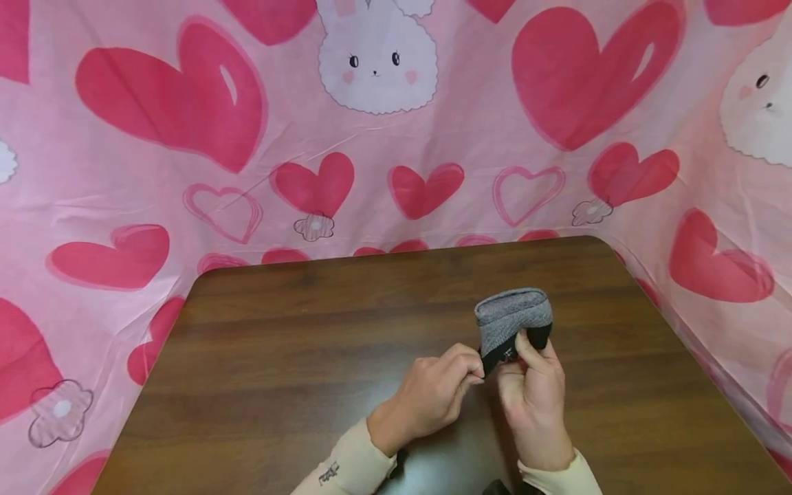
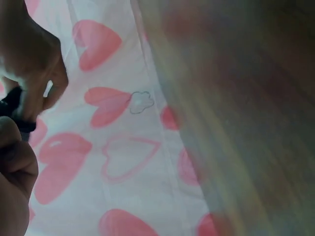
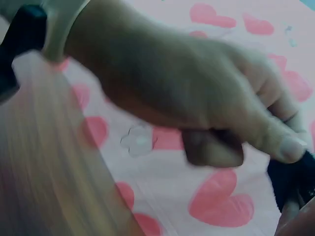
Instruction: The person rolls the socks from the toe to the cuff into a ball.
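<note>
A small grey cloth piece (image 1: 513, 313) with a black band (image 1: 542, 336) and light lettering is held up above the table, its folded grey top bulging upward. My left hand (image 1: 433, 392) pinches the left end of the band between curled fingers and thumb. From the right, my right hand (image 1: 535, 399) grips the cloth, thumb on the near side and the other fingers largely hidden behind it. In the right wrist view, the thumb of that hand presses on the black band (image 3: 288, 179). Only a dark bit of the cloth (image 2: 10, 105) appears between hands in the left wrist view.
A dark brown wooden table (image 1: 297, 344) with rounded far corners lies below the hands. Pink fabric (image 1: 371, 144) with hearts and rabbit faces hangs behind it and on both sides. A dark strap piece (image 3: 29, 29) sits by the right sleeve (image 3: 61, 24).
</note>
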Demonstrator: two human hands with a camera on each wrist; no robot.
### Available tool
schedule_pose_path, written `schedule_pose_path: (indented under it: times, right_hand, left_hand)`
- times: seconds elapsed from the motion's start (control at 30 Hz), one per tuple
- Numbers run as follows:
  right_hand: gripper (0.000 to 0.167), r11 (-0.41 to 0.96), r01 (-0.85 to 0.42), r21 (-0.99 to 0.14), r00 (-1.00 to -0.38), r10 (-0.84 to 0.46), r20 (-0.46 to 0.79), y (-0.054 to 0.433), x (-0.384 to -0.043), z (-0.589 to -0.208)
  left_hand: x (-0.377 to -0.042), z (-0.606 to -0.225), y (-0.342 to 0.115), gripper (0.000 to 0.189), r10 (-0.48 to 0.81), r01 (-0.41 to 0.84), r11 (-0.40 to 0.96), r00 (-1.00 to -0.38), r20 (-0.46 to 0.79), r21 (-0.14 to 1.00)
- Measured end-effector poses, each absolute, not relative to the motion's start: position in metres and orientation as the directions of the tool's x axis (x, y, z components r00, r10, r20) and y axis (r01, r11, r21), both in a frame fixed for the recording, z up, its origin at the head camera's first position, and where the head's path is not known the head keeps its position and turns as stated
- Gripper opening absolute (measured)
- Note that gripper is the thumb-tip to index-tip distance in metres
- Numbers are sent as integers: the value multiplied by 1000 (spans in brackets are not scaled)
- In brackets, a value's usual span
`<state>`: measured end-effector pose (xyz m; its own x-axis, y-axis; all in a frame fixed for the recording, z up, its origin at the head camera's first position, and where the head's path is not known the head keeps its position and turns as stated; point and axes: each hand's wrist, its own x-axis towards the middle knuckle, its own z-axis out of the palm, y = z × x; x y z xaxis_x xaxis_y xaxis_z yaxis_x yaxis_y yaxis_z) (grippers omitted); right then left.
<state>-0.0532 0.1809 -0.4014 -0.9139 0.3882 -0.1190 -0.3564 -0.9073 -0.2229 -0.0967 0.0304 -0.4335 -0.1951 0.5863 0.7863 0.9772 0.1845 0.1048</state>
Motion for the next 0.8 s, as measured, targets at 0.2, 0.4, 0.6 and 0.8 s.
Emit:
schedule_pose_path:
  times: [0.2,0.4,0.6,0.8]
  right_hand:
    - [12,-769,-387,-508,-840,521,-149,169,-62,-407]
    - [12,-703,-306,-643,-881,465,-90,173,-59,-414]
    - [21,-576,-252,-778,-902,430,-26,181,-56,-416]
    - [28,-410,-222,-885,-930,363,65,186,-56,-415]
  left_hand:
    - [-99,-437,32,17,526,941,335,-142,838,-51]
    - [-103,-433,25,9,405,956,276,-211,890,101]
    - [-108,-415,16,20,278,913,181,-404,872,365]
    - [-113,-394,12,56,440,331,97,-860,258,939]
